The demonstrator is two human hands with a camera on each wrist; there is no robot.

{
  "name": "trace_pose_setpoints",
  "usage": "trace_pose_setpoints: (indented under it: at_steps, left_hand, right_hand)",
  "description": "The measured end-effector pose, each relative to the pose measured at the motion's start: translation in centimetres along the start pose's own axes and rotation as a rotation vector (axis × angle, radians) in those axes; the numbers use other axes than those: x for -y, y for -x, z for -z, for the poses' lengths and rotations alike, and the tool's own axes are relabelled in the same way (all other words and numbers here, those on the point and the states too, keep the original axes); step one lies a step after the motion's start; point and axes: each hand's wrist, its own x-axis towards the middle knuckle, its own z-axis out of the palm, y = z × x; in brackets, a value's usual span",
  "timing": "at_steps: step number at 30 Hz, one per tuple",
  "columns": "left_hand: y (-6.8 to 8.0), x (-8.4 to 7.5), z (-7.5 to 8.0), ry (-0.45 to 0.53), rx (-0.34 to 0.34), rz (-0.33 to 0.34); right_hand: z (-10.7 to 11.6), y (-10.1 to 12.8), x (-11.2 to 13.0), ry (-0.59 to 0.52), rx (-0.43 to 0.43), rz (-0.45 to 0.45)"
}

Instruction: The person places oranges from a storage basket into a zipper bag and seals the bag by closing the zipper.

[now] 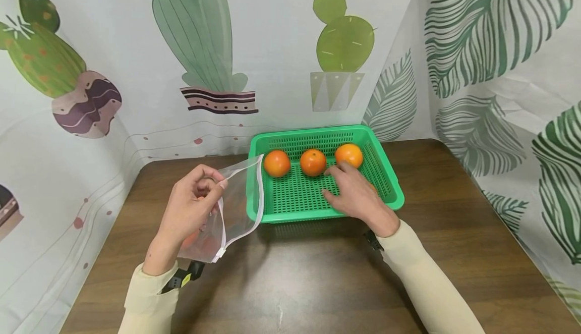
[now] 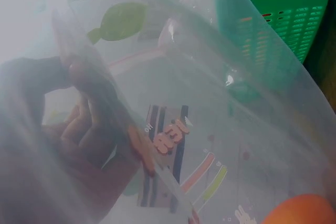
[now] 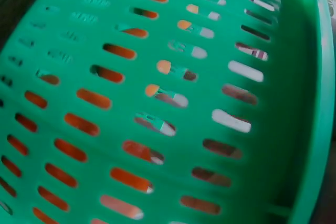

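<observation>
My left hand (image 1: 192, 203) pinches the rim of a clear zip bag (image 1: 240, 198) with thumb and fingers, and the bag's mouth gapes toward the basket. An orange-red tomato (image 2: 302, 212) shows low in the bag in the left wrist view. My right hand (image 1: 356, 192) reaches into a green plastic basket (image 1: 295, 217), its thumb and fingers spread apart. The fingertips are right at the rightmost tomato (image 1: 349, 155). Left of it sit a middle tomato (image 1: 313, 162) and a left tomato (image 1: 277, 163). Another orange piece (image 1: 373, 187) is mostly hidden beneath the right hand.
The basket stands at the back of a brown wooden table (image 1: 290, 283), close to a cloth backdrop (image 1: 281, 46) printed with cacti. Slots in the basket wall (image 3: 184, 140) fill the right wrist view, with orange showing through. A dark wrist camera (image 1: 181, 277) sits at the left cuff.
</observation>
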Motion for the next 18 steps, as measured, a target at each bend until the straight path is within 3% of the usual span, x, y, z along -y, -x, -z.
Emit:
trace_pose_setpoints:
  at_steps: [18]
  left_hand:
    - [-0.1,0.3,-0.1,0.008,0.021,-0.02]
  right_hand:
    - [1.3,0.2,-1.0,0.02,0.192,-0.22]
